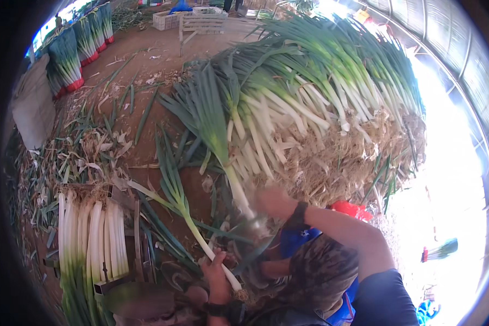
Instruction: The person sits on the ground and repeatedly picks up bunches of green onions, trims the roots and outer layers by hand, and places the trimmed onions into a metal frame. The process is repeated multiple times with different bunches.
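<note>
My left hand (216,267) is closed around the white stalk of a large green onion (205,246). Its rooted end points down towards my lap and its green leaves spread up to the left. My right hand (275,201), blurred, is beside the lower white stalk of another large green onion (238,191); whether the fingers grip it cannot be made out. That onion's leaves lean back against a big heap of green onions (309,89), whose shaggy roots face me. To the left, several clean white onion stalks (91,236) lie side by side on a metal stand (137,240).
Leaf scraps and peelings (85,150) litter the dirt floor. Onion bundles with red wrapping (79,53) stand at the far left. White plastic crates (167,20) and a low slatted frame (212,24) are at the back. A red plastic bag (350,210) lies by my right forearm.
</note>
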`<action>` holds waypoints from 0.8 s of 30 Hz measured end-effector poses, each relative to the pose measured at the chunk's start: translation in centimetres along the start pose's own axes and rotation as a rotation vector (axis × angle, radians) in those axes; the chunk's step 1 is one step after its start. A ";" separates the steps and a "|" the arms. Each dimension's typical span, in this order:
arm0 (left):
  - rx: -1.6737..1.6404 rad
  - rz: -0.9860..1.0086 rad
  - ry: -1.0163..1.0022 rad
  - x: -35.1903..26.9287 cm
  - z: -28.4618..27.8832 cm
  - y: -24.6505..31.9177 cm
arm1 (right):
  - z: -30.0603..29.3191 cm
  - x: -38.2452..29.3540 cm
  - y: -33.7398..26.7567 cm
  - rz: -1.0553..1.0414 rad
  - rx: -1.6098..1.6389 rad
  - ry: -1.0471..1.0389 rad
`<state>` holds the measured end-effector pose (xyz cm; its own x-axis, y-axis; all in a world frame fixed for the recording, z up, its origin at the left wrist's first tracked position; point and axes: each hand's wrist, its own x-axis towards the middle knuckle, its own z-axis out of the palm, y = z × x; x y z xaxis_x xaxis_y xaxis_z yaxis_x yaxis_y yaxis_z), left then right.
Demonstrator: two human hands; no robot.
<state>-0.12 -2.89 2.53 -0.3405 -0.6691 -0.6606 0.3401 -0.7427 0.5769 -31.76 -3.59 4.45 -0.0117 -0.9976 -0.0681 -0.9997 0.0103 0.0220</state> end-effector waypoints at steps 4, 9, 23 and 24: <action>0.079 0.014 0.041 0.1 0.1 0.0 | -6.1 2.3 6.5 0.280 -0.190 0.053; 0.096 0.036 0.088 0.8 0.4 -0.6 | -11.8 4.2 18.2 0.692 -0.322 0.231; 0.079 -0.073 0.114 1.3 0.7 -2.0 | -9.2 5.9 20.3 0.850 0.454 0.042; 0.050 -0.067 0.104 1.3 0.7 -2.0 | -8.8 6.4 19.5 0.835 0.345 0.056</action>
<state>-1.79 -2.30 0.88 -0.2670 -0.6132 -0.7434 0.2747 -0.7879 0.5512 -51.14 -10.33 13.23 -0.7441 -0.6581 -0.1154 -0.6172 0.7432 -0.2585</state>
